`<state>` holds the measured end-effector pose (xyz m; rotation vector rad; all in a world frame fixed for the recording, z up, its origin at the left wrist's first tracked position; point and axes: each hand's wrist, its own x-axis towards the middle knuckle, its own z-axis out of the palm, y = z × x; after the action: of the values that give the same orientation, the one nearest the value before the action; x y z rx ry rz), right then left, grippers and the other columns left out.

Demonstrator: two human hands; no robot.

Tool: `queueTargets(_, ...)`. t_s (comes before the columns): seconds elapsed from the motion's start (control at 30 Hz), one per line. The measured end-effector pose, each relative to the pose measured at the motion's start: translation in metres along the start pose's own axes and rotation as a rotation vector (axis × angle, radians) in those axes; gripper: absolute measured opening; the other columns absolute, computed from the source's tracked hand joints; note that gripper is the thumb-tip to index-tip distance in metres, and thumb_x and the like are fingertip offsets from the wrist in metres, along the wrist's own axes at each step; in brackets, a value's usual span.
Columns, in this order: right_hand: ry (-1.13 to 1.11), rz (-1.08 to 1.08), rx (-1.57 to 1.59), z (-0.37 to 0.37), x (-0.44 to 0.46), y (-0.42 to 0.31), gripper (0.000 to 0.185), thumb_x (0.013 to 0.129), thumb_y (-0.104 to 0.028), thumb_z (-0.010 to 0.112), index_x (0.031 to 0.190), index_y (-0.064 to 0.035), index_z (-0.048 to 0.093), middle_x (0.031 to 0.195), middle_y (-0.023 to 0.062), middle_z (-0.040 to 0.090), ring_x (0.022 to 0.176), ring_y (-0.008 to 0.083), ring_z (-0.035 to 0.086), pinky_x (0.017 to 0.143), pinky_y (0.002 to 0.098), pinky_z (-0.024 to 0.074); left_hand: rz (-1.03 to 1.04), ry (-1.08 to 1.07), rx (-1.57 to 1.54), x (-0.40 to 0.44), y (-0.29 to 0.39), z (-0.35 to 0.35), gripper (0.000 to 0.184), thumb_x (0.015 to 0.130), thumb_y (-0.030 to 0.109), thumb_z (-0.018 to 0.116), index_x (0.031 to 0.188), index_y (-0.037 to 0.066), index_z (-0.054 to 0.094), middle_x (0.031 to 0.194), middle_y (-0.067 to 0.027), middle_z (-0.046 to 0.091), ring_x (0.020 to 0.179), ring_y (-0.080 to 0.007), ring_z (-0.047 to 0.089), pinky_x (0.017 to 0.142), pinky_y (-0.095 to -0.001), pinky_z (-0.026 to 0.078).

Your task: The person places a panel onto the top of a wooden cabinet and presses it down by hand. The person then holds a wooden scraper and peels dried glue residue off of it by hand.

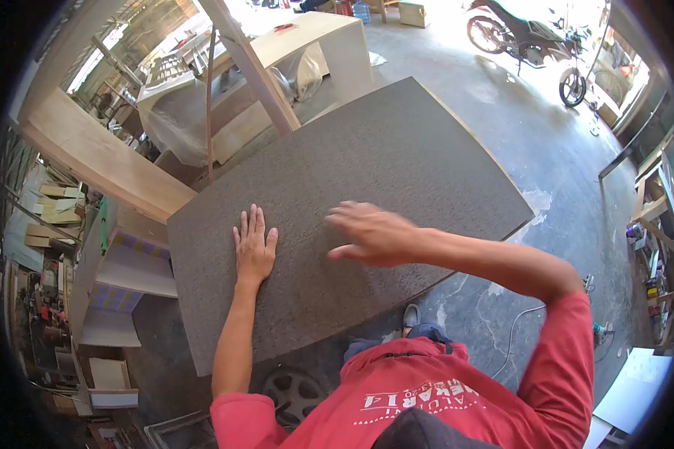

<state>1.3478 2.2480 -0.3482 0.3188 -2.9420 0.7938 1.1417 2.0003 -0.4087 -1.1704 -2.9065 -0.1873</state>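
A large dark grey-brown panel point(397, 157) with a finely textured face spreads out in front of me, its far right edge showing a thin pale strip. My left hand point(254, 245) lies flat on the panel's left part, fingers stretched forward. Over the middle of the panel is my right hand point(371, 233), palm down and slightly blurred, with the thumb apart from the fingers. Whether the right palm touches the surface or hovers just above it, I cannot tell. Neither hand holds anything.
Wooden frame pieces point(120, 161) stand at the left, beside a shelf unit point(131, 269). Behind the panel is a pale wooden table point(307, 34) with plastic sheeting. A motorcycle point(532, 41) is parked at the back right. A cable point(511, 340) runs across the floor; white boards point(636, 385) lie lower right.
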Motion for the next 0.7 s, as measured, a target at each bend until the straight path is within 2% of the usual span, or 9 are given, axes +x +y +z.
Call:
queueTargets(0.1,0.091,-0.266,-0.051,0.088,0.101,0.024,0.075,0.099,-0.061,0.044,0.143,0.0001,0.046,0.154,0.0207,0.039,0.146,0.0371,0.029,0.120,0.0491,0.0236,0.002,0.198,-0.220,-0.003,-0.009,0.012,0.068,0.104,0.038,0.036,0.158,0.001,0.018,0.166,-0.0162,0.015,0.154,-0.0328,0.013,0.124,-0.0485,0.008)
queueTargets(0.17,0.106,-0.305,-0.099,0.086,0.129,0.037,0.075,0.099,-0.061,0.043,0.146,-0.0036,0.045,0.155,0.0183,0.038,0.148,0.0357,0.026,0.121,0.0502,0.0194,0.013,0.215,-0.189,-0.005,-0.007,0.011,0.067,0.103,0.034,0.038,0.157,0.000,0.020,0.165,-0.0183,0.016,0.154,-0.0327,0.013,0.124,-0.0477,0.009)
queueTargets(0.23,-0.039,-0.106,-0.254,0.044,0.155,0.062,0.067,0.101,-0.058,0.039,0.152,-0.0136,0.040,0.161,0.0128,0.031,0.152,0.0343,0.018,0.123,0.0517,0.0127,-0.022,0.044,-0.059,-0.005,-0.005,0.004,0.065,0.103,0.034,0.037,0.156,-0.002,0.023,0.165,-0.0184,0.017,0.154,-0.0326,0.013,0.125,-0.0476,0.008)
queueTargets(0.27,0.035,0.048,-0.298,0.026,0.152,0.095,0.066,0.101,-0.060,0.039,0.154,-0.0210,0.037,0.163,0.0094,0.027,0.153,0.0336,0.016,0.123,0.0520,0.0103,-0.037,0.042,-0.065,-0.005,0.001,-0.001,0.063,0.104,0.033,0.035,0.155,-0.002,0.025,0.165,-0.0185,0.018,0.153,-0.0327,0.014,0.125,-0.0471,0.008)
queueTargets(0.33,0.090,0.334,-0.436,-0.016,0.140,0.172,0.066,0.102,-0.062,0.032,0.157,-0.0249,0.031,0.166,0.0067,0.021,0.153,0.0337,0.013,0.123,0.0543,0.0072,-0.042,0.045,-0.073,-0.003,0.005,-0.002,0.063,0.104,0.033,0.035,0.155,-0.002,0.025,0.164,-0.0185,0.019,0.153,-0.0326,0.014,0.125,-0.0469,0.009)
queueTargets(0.47,0.274,0.930,-0.456,-0.084,0.058,0.274,0.072,0.102,-0.062,0.024,0.158,-0.0173,0.027,0.166,0.0103,0.019,0.153,0.0336,0.012,0.124,0.0521,0.0031,-0.038,0.061,-0.041,-0.001,0.004,0.000,0.062,0.105,0.032,0.033,0.155,-0.002,0.025,0.164,-0.0185,0.020,0.153,-0.0322,0.015,0.125,-0.0465,0.009)
queueTargets(0.5,0.273,0.967,-0.461,-0.080,0.047,0.263,0.072,0.102,-0.062,0.024,0.158,-0.0173,0.027,0.166,0.0103,0.019,0.153,0.0336,0.012,0.124,0.0521,0.0031,-0.005,0.047,-0.052,0.000,0.005,0.000,0.062,0.105,0.032,0.033,0.155,-0.002,0.025,0.164,-0.0185,0.020,0.153,-0.0322,0.015,0.125,-0.0465,0.009)
queueTargets(0.6,0.165,0.623,-0.549,-0.028,0.016,0.184,0.080,0.100,-0.067,0.026,0.156,-0.0088,0.030,0.163,0.0209,0.019,0.153,0.0359,0.013,0.124,0.0496,0.0074,-0.056,0.065,-0.045,-0.002,0.007,-0.002,0.062,0.104,0.032,0.033,0.156,-0.001,0.024,0.164,-0.0173,0.020,0.153,-0.0317,0.015,0.125,-0.0463,0.009)
queueTargets(0.7,0.224,0.463,-0.380,0.022,-0.027,0.084,0.078,0.100,-0.067,0.029,0.156,-0.0122,0.032,0.164,0.0156,0.021,0.153,0.0343,0.012,0.124,0.0502,0.0068,-0.038,0.054,-0.049,0.000,0.003,0.004,0.062,0.104,0.032,0.032,0.156,-0.001,0.024,0.165,-0.0166,0.019,0.153,-0.0314,0.015,0.125,-0.0462,0.009)
